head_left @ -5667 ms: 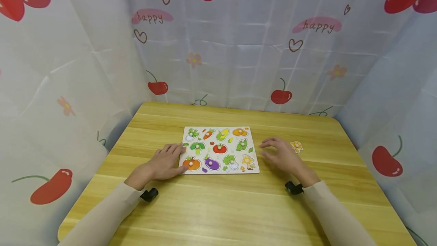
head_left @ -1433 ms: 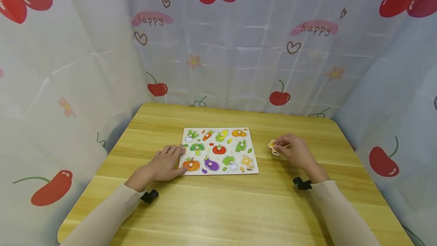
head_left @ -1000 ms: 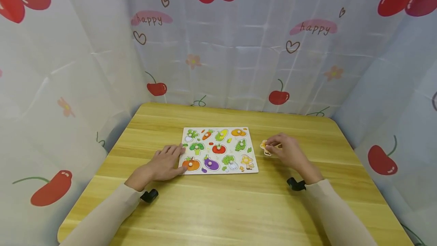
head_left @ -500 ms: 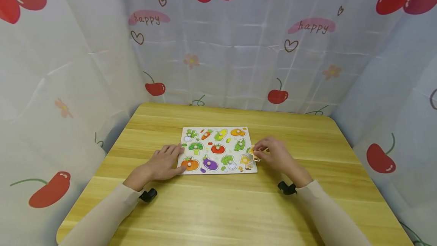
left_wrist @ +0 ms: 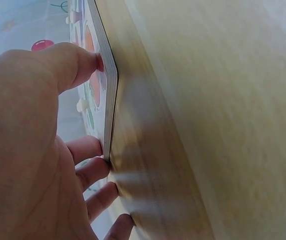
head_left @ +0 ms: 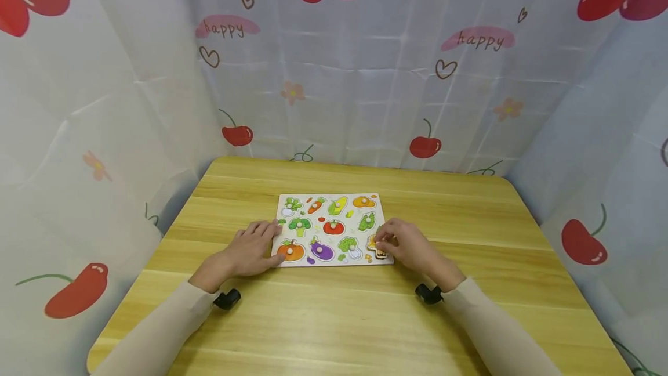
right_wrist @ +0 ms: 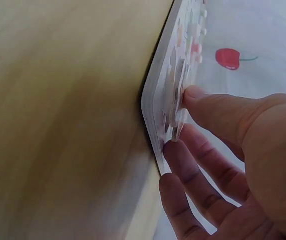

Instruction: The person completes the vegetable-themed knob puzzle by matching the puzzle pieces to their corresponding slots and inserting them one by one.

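Note:
My left hand (head_left: 249, 253) rests at the left edge of a wooden vegetable puzzle board (head_left: 354, 226). In the left wrist view its thumb lies on the board's face and its fingers touch the table-side edge. With thumb and fingers, my right hand (head_left: 412, 246) pinches a mushroom puzzle piece (head_left: 371, 243) over the board's lower right corner. In the right wrist view the piece (right_wrist: 178, 100) sits slightly proud of the board's face. My fingers partly hide the piece and the printed mushroom under it.
Other knobbed pieces sit in the board, among them a pumpkin (head_left: 290, 251), an eggplant (head_left: 322, 249) and a tomato (head_left: 334, 227). The wooden table (head_left: 334, 318) is enclosed by white cherry-print curtains (head_left: 360, 91).
My right hand picked up the mushroom piece from the table right of the board and carried it left onto the lower right corner. The left hand stays at the board's left edge.

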### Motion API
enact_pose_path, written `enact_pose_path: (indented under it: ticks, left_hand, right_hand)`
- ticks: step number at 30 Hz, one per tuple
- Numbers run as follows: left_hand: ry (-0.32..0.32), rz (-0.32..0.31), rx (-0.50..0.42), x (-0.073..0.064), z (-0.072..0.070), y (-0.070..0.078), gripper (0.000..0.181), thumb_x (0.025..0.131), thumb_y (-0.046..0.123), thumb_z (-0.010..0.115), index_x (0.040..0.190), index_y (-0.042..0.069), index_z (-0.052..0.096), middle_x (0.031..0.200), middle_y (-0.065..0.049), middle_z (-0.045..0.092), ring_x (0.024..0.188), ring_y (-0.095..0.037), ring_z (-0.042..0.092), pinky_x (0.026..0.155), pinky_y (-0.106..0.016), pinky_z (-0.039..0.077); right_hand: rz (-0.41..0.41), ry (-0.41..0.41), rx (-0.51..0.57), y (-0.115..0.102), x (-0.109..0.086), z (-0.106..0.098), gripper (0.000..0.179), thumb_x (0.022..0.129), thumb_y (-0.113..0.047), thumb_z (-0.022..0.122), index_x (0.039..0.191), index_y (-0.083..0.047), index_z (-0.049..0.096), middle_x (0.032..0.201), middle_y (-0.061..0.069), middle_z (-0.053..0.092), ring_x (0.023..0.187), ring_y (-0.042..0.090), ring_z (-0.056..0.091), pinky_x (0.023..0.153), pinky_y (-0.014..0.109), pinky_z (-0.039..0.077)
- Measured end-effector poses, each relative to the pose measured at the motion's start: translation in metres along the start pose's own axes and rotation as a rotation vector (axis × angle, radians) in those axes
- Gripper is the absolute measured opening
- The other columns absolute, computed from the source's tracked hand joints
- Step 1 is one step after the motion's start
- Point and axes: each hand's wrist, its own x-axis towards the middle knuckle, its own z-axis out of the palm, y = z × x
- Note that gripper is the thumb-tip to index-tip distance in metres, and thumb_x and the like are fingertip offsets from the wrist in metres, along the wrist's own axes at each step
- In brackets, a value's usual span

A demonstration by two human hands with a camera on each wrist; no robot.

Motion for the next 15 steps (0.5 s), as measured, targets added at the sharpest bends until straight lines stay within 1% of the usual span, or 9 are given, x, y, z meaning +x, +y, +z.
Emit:
enact_pose_path:
  ticks: [5,8,13,15]
  left_hand:
    - [0.019,0.001,0.006,0.0011,-0.0012,-0.0005,0.081,0.115,0.054,0.067,0.175,0.004,0.045,0.185,-0.025,0.041,0.166,-0.051,0.043,0.120,-0.076,0.044]
    - [0.022,0.004,0.011,0.0016,-0.0012,-0.0016,0.081,0.115,0.055,0.066,0.175,0.004,0.045,0.185,-0.024,0.042,0.166,-0.051,0.044,0.120,-0.076,0.045]
    - [0.008,0.007,0.015,0.0012,-0.0007,-0.0022,0.082,0.115,0.056,0.065,0.176,0.005,0.045,0.186,-0.024,0.041,0.166,-0.051,0.043,0.120,-0.076,0.044]
    - [0.010,0.007,0.013,0.0018,-0.0007,-0.0023,0.081,0.116,0.056,0.064,0.176,0.005,0.045,0.186,-0.024,0.040,0.166,-0.051,0.043,0.120,-0.075,0.044]
  right_hand:
    - [0.015,-0.013,-0.004,-0.0021,0.0015,0.0022,0.008,0.106,-0.016,0.088,0.111,-0.010,0.087,0.116,0.000,0.079,0.096,0.011,0.066,0.087,0.032,0.058]
    - [0.020,-0.018,0.006,-0.0022,0.0020,0.0038,0.008,0.107,-0.017,0.087,0.111,-0.010,0.087,0.118,0.001,0.079,0.096,0.010,0.066,0.086,0.031,0.058]
    - [0.023,-0.024,0.016,-0.0013,0.0015,0.0067,0.003,0.107,-0.013,0.086,0.110,-0.013,0.087,0.121,0.002,0.078,0.097,0.009,0.067,0.086,0.031,0.059]
    - [0.023,-0.015,0.013,-0.0012,0.0013,0.0073,0.004,0.106,-0.012,0.087,0.108,-0.015,0.087,0.121,0.002,0.078,0.096,0.010,0.067,0.086,0.030,0.059]
